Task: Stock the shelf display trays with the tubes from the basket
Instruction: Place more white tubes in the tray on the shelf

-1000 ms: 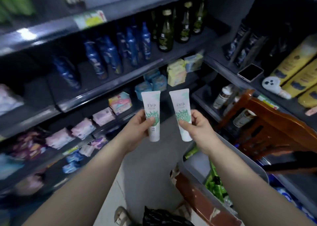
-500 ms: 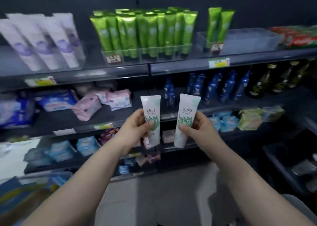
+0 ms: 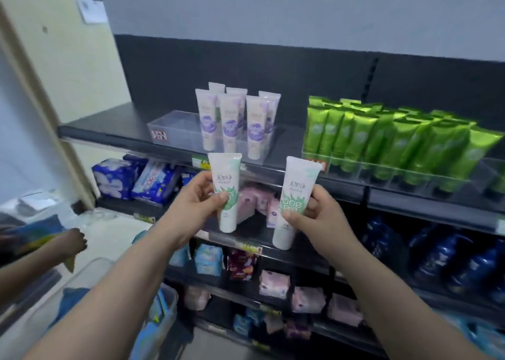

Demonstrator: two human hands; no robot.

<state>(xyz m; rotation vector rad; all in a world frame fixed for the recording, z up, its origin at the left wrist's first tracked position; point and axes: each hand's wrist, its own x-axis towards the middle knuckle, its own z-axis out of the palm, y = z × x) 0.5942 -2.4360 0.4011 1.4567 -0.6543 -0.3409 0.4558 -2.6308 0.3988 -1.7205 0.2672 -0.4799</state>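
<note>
My left hand (image 3: 195,204) grips a white tube with green leaf print (image 3: 225,184), held upright, cap down. A second matching tube (image 3: 295,193) is held the same way in my right hand (image 3: 317,217). Both tubes are in front of the top shelf, just below a clear display tray (image 3: 175,130). That tray holds several white-and-purple tubes (image 3: 231,122) at its right end, while its left half is bare. To the right, another clear tray (image 3: 355,165) is packed with several green tubes (image 3: 396,141).
Lower shelves carry blue packs (image 3: 134,179), pink packs (image 3: 257,201) and dark blue bottles (image 3: 464,261). Another person's hand (image 3: 73,240) reaches in at the left. A clear bin (image 3: 164,302) stands on the floor at lower left. A cream wall rises behind the shelf's left end.
The view has swung left and up along the shelves, from the basket side to the purple-tube tray. Both hands kept their tubes and lifted them toward the top shelf.
</note>
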